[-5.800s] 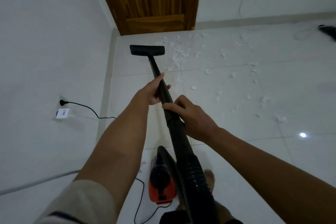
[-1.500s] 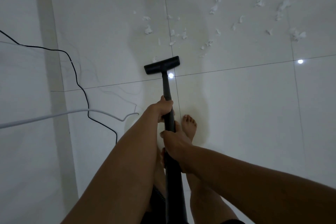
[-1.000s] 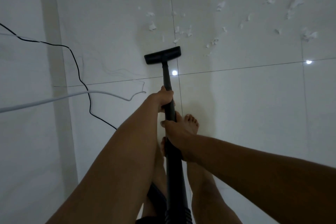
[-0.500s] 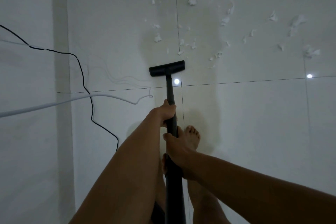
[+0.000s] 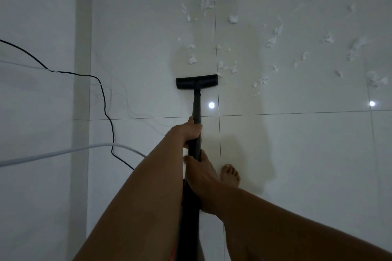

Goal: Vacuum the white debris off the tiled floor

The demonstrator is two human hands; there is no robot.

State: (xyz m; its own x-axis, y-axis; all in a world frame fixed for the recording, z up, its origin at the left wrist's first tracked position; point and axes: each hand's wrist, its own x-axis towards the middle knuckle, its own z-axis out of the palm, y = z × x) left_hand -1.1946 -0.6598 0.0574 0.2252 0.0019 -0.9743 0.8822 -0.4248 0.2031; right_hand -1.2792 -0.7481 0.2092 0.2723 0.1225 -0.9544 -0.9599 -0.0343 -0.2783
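Note:
A black vacuum wand [image 5: 196,105] runs from my hands down to its flat black floor head [image 5: 196,82], which rests on the white tiled floor [image 5: 297,154]. My left hand [image 5: 189,132] grips the wand higher up the tube. Just below it, my right hand [image 5: 200,172] is wrapped around the same tube. White debris [image 5: 233,19] lies scattered ahead of the head and off to the right, with the closest scraps [image 5: 192,60] a short way beyond the head's front edge.
A black power cord [image 5: 105,104] and a white cable [image 5: 63,152] trail across the floor on the left, next to the wall and skirting strip [image 5: 81,70]. My bare foot [image 5: 230,175] stands right of the wand. Two light reflections shine on the tiles.
The floor head slid forward towards the debris, pulled back a little, and now sits just short of the nearest scraps. My view tilted up slightly. Both hands kept their grip.

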